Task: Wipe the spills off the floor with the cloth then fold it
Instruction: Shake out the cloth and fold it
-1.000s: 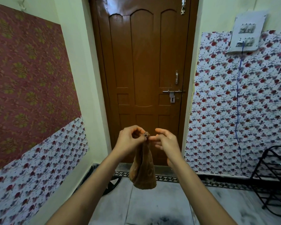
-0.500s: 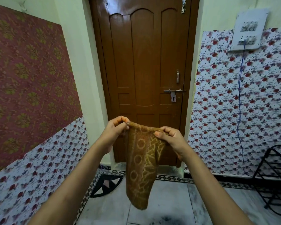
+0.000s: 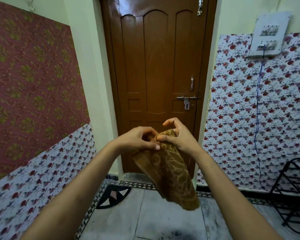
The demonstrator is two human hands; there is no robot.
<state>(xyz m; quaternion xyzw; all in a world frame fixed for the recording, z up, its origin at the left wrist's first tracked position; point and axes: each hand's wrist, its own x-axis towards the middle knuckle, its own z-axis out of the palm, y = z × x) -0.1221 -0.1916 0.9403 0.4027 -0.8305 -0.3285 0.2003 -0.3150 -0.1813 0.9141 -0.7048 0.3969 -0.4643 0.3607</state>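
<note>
Before the brown door, you hold the cloth up in the air with both hands close together at its top edge. Your left hand pinches that edge between thumb and fingers, and your right hand grips it just beside, index finger lifted. From there the patterned brown cloth hangs below your hands, slanting toward the black rack, its lower end above the floor.

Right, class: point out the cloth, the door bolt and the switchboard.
cloth point(image 3: 170, 172): head view, patterned middle of the hanging part.
door bolt point(image 3: 187, 97): head view, the metal bar.
switchboard point(image 3: 268, 34): head view, centre of the white panel.
</note>
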